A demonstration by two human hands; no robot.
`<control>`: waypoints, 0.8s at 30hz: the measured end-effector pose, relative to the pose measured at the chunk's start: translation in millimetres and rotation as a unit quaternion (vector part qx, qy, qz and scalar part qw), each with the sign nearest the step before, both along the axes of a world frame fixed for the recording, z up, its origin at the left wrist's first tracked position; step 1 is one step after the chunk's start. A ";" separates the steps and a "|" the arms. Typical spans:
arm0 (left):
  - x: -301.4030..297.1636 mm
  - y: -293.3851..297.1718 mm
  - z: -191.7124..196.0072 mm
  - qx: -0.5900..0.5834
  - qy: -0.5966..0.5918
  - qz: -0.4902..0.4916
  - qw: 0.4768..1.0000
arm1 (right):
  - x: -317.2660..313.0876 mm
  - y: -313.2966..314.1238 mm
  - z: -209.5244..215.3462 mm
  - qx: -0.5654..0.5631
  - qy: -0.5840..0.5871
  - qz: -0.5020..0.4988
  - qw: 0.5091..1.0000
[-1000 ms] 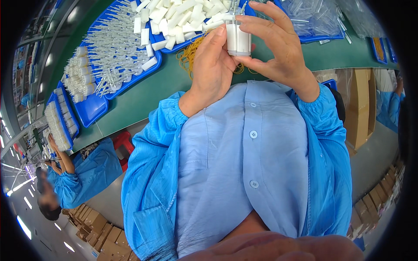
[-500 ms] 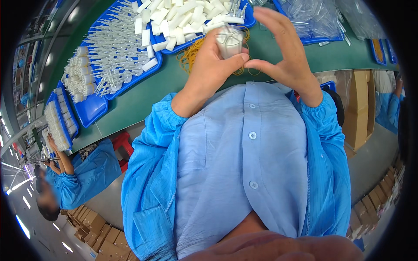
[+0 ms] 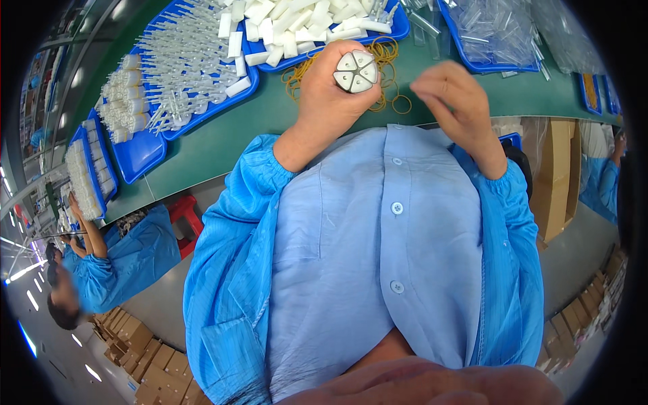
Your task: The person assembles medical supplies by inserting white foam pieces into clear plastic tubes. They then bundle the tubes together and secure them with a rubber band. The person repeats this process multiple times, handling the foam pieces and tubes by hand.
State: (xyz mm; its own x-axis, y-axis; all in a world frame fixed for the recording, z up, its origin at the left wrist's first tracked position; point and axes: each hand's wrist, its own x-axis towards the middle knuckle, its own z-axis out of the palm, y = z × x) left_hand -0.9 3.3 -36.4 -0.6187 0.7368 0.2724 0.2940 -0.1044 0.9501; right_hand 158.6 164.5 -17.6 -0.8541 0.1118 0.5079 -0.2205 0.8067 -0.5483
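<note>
Above a green workbench (image 3: 223, 145), a worker's left hand (image 3: 331, 94) is closed around a round bundle of 5 white wedge-shaped parts (image 3: 356, 71), its end face turned to the camera, while the right hand (image 3: 452, 101) hangs just beside it, fingers loosely curled and holding nothing that can be made out. Yellow rubber bands (image 3: 395, 101) lie on the bench between and beyond the hands. With no band visible round the bundle, a slackened grip could likely let the wedges spill apart. Beyond the left hand sit blue trays (image 3: 145, 152) of white pieces; to the right and below the right hand stand brown cardboard cartons (image 3: 557, 179), their markings unreadable.
</note>
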 end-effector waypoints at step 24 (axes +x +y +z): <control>-26.5 1.3 37.2 -0.011 -0.380 -0.241 0.893 | -70.7 11.9 31.1 -0.372 -0.163 0.061 0.912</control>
State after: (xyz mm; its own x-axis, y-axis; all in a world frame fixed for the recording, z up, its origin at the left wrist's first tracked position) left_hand -27.4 4.5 0.8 -0.2277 0.9675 -0.1096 -0.5111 -0.0229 0.8592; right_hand 87.9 176.3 13.5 -0.9753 0.2158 0.0468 -0.0106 0.1661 -0.9861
